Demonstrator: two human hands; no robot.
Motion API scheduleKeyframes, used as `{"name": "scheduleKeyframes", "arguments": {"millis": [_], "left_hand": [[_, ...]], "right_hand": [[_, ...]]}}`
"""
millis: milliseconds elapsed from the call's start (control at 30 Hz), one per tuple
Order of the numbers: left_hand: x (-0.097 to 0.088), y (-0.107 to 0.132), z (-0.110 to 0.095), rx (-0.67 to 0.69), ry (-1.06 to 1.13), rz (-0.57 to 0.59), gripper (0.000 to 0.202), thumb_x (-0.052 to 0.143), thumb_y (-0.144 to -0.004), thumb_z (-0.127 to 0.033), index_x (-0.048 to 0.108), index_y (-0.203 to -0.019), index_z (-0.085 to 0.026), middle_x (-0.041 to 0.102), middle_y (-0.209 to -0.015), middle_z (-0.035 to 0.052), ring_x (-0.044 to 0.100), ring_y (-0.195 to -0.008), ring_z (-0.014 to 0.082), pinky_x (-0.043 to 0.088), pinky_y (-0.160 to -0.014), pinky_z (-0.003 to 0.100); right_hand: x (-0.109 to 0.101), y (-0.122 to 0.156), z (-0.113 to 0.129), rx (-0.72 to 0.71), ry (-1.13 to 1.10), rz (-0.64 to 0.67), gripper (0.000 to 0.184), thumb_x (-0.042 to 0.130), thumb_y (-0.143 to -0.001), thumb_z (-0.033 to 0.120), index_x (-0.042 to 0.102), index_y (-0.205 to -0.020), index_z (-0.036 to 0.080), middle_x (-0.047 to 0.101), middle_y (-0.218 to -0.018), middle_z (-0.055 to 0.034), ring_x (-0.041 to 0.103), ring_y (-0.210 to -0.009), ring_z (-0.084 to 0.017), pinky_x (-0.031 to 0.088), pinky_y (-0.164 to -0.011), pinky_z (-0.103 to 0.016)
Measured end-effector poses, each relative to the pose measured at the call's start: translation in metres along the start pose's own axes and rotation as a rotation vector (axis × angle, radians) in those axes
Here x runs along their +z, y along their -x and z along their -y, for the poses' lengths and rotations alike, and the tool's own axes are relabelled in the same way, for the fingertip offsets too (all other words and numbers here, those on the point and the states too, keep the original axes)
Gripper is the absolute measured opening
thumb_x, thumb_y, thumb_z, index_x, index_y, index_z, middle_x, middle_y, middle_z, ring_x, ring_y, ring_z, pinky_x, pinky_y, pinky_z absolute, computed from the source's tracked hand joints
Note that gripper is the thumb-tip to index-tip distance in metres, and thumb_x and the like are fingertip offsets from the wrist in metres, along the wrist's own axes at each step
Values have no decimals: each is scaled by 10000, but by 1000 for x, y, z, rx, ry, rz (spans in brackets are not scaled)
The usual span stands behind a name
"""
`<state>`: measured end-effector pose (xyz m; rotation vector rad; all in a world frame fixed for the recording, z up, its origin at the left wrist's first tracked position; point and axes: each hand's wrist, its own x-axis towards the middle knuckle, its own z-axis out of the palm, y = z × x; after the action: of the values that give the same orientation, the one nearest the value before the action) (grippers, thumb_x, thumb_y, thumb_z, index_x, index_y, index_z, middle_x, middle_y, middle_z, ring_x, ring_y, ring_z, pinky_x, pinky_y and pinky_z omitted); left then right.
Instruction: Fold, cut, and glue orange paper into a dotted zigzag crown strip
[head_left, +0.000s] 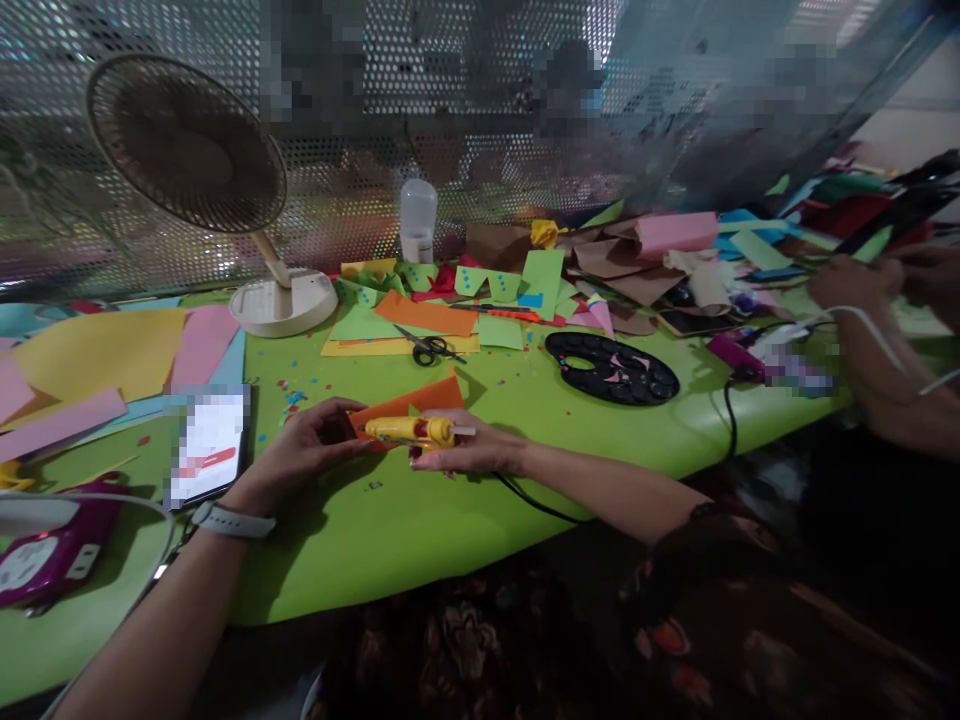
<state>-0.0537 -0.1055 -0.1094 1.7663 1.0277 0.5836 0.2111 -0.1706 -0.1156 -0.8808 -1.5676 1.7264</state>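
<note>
A yellow hot glue gun (409, 430) is gripped in my right hand (472, 445), its glue stick poking out at the back and its cord running down over the table edge. My left hand (307, 440) pinches the left end of an orange paper piece (420, 398), which stands tilted behind the gun. The gun's nozzle end is close to the paper by my left fingers; whether it touches I cannot tell. Black scissors (430, 348) lie beyond the paper, beside stacked green and orange sheets (427, 314).
A fan (283, 302) stands at the back left; a phone (212, 445) and a magenta device (56, 550) lie at left. A black palette (611, 368) sits to the right. Paper scraps (679, 235) line the back. Another person's hands (859, 290) work at far right.
</note>
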Motion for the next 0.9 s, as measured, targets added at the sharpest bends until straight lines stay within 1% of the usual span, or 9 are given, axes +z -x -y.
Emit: {"name": "scheduleKeyframes", "arguments": {"millis": [133, 267, 400, 500, 567, 700, 833, 900], "left_hand": [[0, 0, 1, -3, 28, 4, 569, 847, -663, -434, 619, -1125, -192, 701, -799, 28, 672, -723, 174, 546, -652, 274], [1, 0, -1, -16, 58, 1, 545, 846, -664, -410, 625, -1113, -194, 717, -838, 43, 679, -749, 172, 565, -687, 292], [2, 0, -3, -43, 74, 1, 518, 844, -664, -391, 634, -1098, -202, 738, -894, 73, 696, -811, 211, 588, -735, 343], [2, 0, -2, -50, 89, 12, 521, 849, -655, -383, 639, -1099, -207, 745, -967, 87, 704, -860, 228, 590, -762, 347], [1, 0, -1, -42, 75, 11, 518, 848, -656, -379, 645, -1103, -211, 745, -964, 79, 704, -844, 219, 587, -751, 331], [2, 1, -1, -42, 57, 5, 539, 840, -665, -409, 639, -1121, -202, 738, -874, 70, 699, -779, 219, 587, -677, 320], [2, 1, -1, -48, 89, 15, 583, 851, -648, -434, 625, -1128, -192, 744, -973, 96, 707, -879, 240, 590, -764, 350], [2, 0, -1, -43, 84, 12, 586, 859, -637, -432, 624, -1118, -192, 745, -975, 90, 706, -879, 230, 585, -784, 349]], "right_hand": [[2, 1, 4, 25, 3, -7, 373, 757, -777, 309, 581, -1078, 176, 653, -985, -37, 595, -726, -92, 497, -532, -187], [2, 1, 5, 38, 6, -6, 390, 765, -766, 326, 586, -1077, 173, 650, -982, -42, 591, -727, -95, 502, -535, -191], [1, 0, 4, 50, 3, -12, 390, 762, -771, 316, 586, -1092, 182, 653, -987, -40, 597, -749, -101, 506, -540, -184], [0, 1, 4, 32, -10, -8, 399, 762, -780, 322, 583, -1113, 192, 652, -1023, -46, 607, -783, -109, 511, -551, -182], [-1, 0, 5, 27, -12, -18, 400, 765, -781, 325, 590, -1118, 202, 651, -1032, -45, 608, -796, -113, 511, -553, -181], [-1, -2, 6, 48, 4, -38, 407, 760, -787, 324, 600, -1147, 222, 656, -1065, -47, 610, -811, -115, 507, -557, -179], [-1, -2, 5, 46, 21, -23, 394, 768, -776, 335, 605, -1110, 204, 659, -1025, -44, 608, -791, -114, 510, -552, -185], [-1, 0, 5, 38, 8, -14, 381, 765, -781, 332, 605, -1102, 203, 659, -1025, -45, 611, -799, -114, 510, -557, -183]]}}
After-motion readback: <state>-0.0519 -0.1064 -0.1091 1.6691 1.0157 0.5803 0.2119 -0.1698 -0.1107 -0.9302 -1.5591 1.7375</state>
